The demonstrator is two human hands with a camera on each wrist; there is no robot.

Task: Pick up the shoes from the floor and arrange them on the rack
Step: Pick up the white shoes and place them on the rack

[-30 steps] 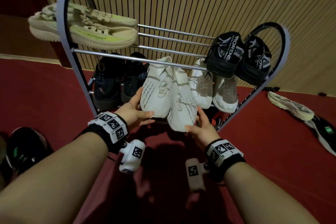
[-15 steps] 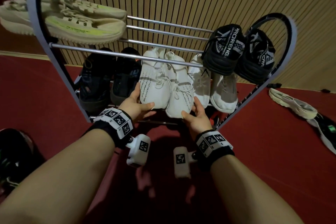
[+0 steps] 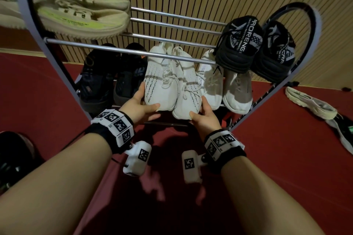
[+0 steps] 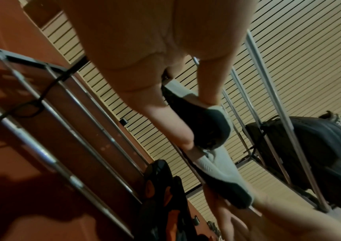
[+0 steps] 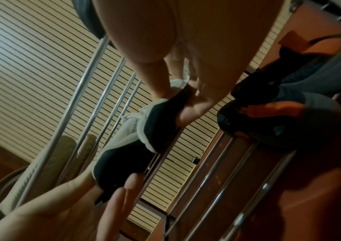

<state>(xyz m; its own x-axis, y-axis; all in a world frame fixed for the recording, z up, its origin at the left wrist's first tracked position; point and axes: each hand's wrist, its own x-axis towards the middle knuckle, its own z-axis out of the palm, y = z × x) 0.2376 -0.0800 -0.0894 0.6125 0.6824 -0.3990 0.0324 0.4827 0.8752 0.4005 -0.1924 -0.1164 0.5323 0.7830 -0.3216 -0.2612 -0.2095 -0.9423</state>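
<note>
While each heel is cupped from below, the left white sneaker [image 3: 159, 82] by the left hand [image 3: 139, 108], the right white sneaker [image 3: 188, 89] by the right hand [image 3: 204, 118], their long axes are pointed away from the palms into the rack [image 3: 133, 51]'s lower tier

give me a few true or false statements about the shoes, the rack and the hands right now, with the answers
1. The left hand holds the toe of one white knit sneaker. True.
2. The right hand is empty and hangs away from the rack. False: it holds the toe of the other white sneaker.
3. A black pair sits on the right of the rack's top shelf. True.
4. The top shelf holds no shoes on its left side. False: a beige pair with a yellow-green stripe lies there.
5. No shoes lie on the red floor. False: a pale shoe lies on the floor right of the rack.
</note>
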